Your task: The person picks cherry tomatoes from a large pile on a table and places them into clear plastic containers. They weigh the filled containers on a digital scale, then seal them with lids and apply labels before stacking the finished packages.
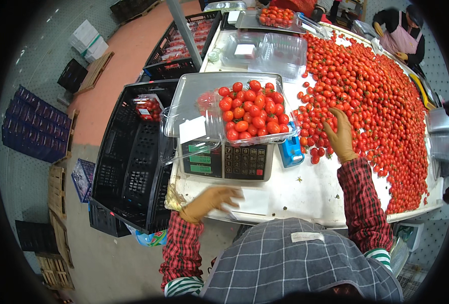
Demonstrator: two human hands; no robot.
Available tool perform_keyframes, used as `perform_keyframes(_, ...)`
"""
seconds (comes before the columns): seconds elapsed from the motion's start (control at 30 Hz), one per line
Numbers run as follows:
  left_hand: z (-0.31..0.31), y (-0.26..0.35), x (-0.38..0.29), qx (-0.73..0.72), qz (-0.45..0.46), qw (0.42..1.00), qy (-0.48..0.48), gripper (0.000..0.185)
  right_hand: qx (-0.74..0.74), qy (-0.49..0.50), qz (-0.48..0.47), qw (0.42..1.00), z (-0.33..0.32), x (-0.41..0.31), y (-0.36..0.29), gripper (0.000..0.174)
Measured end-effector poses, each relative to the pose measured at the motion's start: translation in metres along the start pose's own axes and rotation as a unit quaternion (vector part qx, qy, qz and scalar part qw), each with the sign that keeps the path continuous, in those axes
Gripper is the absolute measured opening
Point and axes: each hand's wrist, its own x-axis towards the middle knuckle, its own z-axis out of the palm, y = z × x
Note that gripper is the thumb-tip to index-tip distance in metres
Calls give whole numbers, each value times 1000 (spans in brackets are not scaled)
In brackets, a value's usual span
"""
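Observation:
An open clear plastic clamshell box [291, 133] full of cherry tomatoes [254, 110] rests on the steel pan of a digital scale [194, 81]. Its lid, with a white label [192, 129], hangs folded out to the left over the display. My gloved right hand [340, 135] reaches to the near edge of a large heap of loose cherry tomatoes [361, 87], thumb and fingers apart. No tomato shows in its grasp. In front of the scale, my gloved left hand [211, 202] hovers near the table's front edge, blurred, with its fingers spread and nothing held.
A black plastic crate [114, 152] holding one packed tomato box [148, 107] stands left of the scale. Beside the pan sits a blue tape dispenser [291, 152]. Empty clamshells [285, 55] lie beyond it. A co-worker [401, 36] works at the far right.

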Motion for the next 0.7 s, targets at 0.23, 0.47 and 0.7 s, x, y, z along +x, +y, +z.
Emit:
perform_keyframes(0.23, -53, 34, 32, -369, 268, 868, 198, 42, 354, -235, 203, 882, 35, 9, -93, 61)
perform_keyframes(0.47, -6, 56, 13, 111, 348, 868, 336, 44, 327, -143, 122, 926, 13, -14, -85, 39)
perform_keyframes(0.7, 85, 32, -34, -53, 298, 925, 229, 44, 288, -110, 160, 938, -75, -124, -61, 39)
